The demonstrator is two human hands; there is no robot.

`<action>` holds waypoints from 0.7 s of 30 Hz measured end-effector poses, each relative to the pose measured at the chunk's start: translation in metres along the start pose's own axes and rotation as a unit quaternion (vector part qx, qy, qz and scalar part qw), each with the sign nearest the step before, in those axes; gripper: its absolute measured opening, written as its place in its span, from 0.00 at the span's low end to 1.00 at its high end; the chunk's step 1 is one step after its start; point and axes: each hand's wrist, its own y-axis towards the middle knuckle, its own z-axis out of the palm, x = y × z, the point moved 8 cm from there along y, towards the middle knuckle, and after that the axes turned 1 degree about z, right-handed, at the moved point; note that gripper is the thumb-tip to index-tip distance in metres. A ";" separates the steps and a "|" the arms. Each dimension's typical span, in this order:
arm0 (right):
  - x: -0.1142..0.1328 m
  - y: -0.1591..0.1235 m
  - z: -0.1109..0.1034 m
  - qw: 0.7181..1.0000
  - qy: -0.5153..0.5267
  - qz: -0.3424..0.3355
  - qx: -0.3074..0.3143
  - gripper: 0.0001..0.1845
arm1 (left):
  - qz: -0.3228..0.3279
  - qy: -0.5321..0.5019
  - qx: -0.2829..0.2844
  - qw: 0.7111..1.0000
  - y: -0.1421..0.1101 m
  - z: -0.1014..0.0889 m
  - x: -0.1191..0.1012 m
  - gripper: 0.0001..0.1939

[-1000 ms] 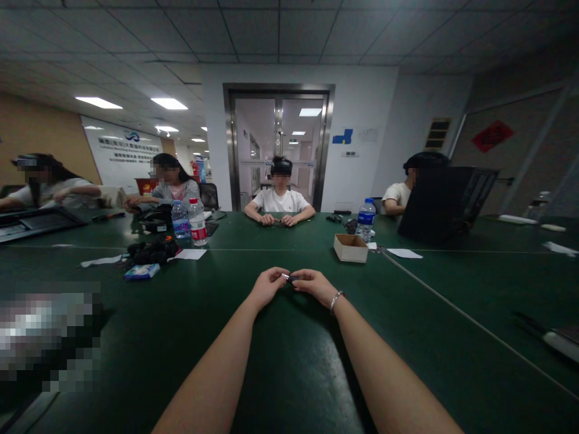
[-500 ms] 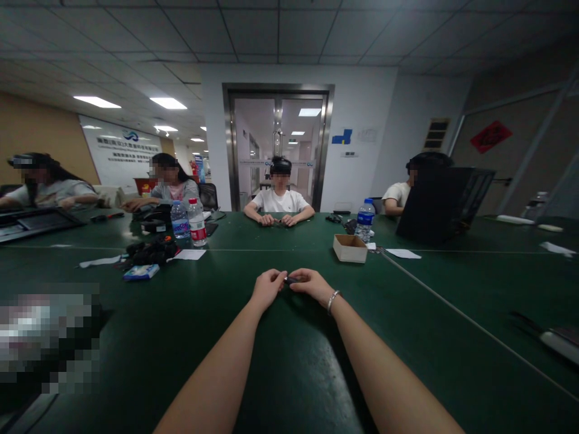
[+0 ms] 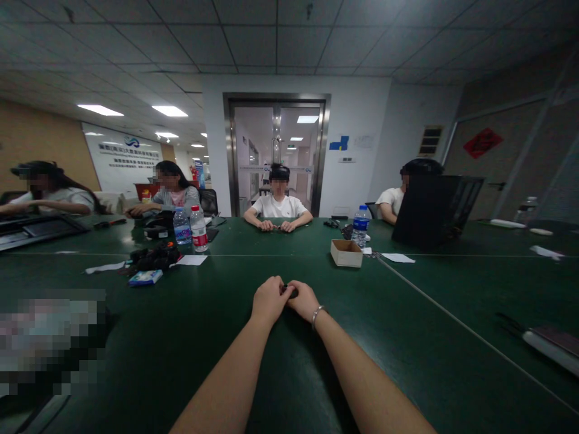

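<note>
My left hand (image 3: pixel 270 299) and my right hand (image 3: pixel 304 299) meet over the green table (image 3: pixel 307 367), thumbs touching or nearly so. Between their fingertips is a small dark object (image 3: pixel 292 293), mostly hidden by the fingers and too small to name. Both hands are closed around it in a pinch. A silver bracelet (image 3: pixel 318 316) circles my right wrist. Beyond my hands, a bit to the right, stands an open cardboard box (image 3: pixel 346 257).
Two bottles (image 3: pixel 199 229), a dark heap (image 3: pixel 156 258) and a blue-white packet (image 3: pixel 145 278) stand or lie at left. A blue-capped bottle (image 3: pixel 360 224) is behind the box. A black computer case (image 3: pixel 434 208) stands at right. Several people sit around the table.
My hands have come closer together, and the small dark object is now more covered by my fingers. The view has tilted slightly up.
</note>
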 end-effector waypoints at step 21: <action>-0.007 -0.179 -0.082 0.955 0.181 0.191 0.140 0.18 | -0.085 0.126 0.121 0.981 -0.130 -0.146 0.048 0.22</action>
